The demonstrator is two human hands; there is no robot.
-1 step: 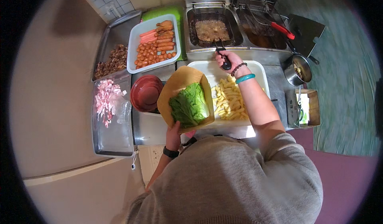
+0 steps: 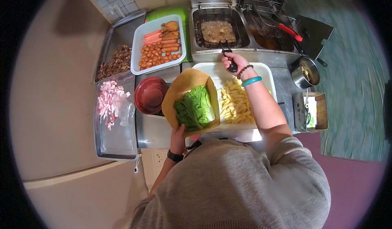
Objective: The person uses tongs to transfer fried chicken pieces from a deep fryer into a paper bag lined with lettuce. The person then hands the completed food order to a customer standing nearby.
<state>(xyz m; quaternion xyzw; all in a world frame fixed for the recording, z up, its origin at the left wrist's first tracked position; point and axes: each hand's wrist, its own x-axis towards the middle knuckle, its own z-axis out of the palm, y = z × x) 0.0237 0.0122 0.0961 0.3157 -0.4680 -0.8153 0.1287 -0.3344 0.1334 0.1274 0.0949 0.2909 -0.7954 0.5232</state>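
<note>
My left hand (image 2: 178, 136) grips the near rim of a brown paper food tray (image 2: 176, 89). Green lettuce leaves (image 2: 195, 108) lie inside it. Over at the fryer, my right hand (image 2: 237, 61) is closed around the black handle (image 2: 232, 66) of a fry basket. That basket sits down in the left well of the steel fryer (image 2: 197, 29), where pale food bubbles in foaming oil (image 2: 216, 31). Under my right forearm stands a white tub (image 2: 267, 76) holding crinkle-cut fries (image 2: 237, 104). Red bowls (image 2: 150, 95) are stacked just left of the paper tray.
A white tub (image 2: 134, 57) of sausages and a drumstick stands at the back left, beside steel trays (image 2: 116, 145) with browned meat and raw pink slices. A red-handled strainer (image 2: 290, 32) rests over the right fryer well. A steel pot (image 2: 300, 78) and a cardboard box (image 2: 321, 110) stand right.
</note>
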